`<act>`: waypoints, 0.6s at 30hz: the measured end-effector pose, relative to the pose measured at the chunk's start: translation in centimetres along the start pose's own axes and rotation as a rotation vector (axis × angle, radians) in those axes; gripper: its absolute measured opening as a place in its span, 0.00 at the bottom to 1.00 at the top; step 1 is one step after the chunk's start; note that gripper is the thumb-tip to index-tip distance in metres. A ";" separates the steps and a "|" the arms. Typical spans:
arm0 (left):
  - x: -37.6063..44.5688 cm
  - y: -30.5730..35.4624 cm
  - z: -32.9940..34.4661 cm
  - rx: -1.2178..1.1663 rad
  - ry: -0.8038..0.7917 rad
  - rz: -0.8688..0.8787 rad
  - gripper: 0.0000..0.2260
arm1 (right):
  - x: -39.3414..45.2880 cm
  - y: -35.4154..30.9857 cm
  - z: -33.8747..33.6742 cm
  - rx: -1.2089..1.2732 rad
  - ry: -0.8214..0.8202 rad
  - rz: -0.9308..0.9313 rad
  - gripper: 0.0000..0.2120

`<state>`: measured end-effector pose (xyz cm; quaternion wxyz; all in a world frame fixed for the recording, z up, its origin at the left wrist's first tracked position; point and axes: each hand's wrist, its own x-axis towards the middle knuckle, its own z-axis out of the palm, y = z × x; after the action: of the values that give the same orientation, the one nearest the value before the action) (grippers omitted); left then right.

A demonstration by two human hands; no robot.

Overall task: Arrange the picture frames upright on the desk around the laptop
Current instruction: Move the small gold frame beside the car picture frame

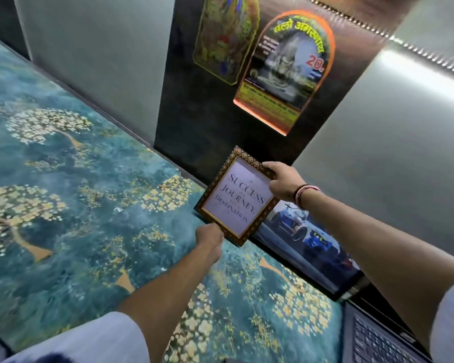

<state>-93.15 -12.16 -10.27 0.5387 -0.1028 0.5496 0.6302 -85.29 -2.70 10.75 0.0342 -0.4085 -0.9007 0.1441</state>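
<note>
Picture frame (pixel 238 199) is looking light, rigid, its glazing fragile; your right hand (pixel 283 183) is pinching its top corner, left hand (pixel 211 237) steadying its lower edge.

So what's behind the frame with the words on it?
Behind the picture frame is the dark wall panel, and on one side the open laptop screen showing a car. The frame hides the screen's near corner and where desk meets wall.

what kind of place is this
Probably a home or small office desk set against a wall. An open laptop sits on a teal floral-patterned desk, religious posters hang above, and both hands hold a picture frame.
</note>
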 end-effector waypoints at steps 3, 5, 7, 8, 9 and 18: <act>0.0 1.0 0.8 -0.081 0.057 0.046 0.16 | 1.0 0.0 -0.2 0.020 -0.025 0.009 0.25; 0.1 1.3 1.3 -0.077 0.041 0.064 0.18 | 1.7 0.1 -0.1 0.001 -0.044 0.023 0.29; -0.2 1.4 1.4 -0.041 -0.018 0.066 0.18 | 2.4 0.5 0.3 -0.040 -0.064 0.028 0.33; -0.1 1.4 1.5 -0.033 -0.045 0.069 0.17 | 2.7 0.7 0.5 -0.067 -0.075 0.025 0.34; -0.2 1.5 1.6 -0.034 -0.072 0.065 0.17 | 2.9 0.9 0.7 -0.093 -0.083 0.015 0.34; -0.1 1.2 2.2 -0.089 -0.126 0.108 0.19 | 3.5 2.3 2.1 -0.260 -0.078 -0.132 0.41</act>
<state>-93.06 -10.21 -8.62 0.5321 -0.0569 0.4909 0.6875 -86.33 0.89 7.87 -0.0445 -0.3434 -0.9373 0.0395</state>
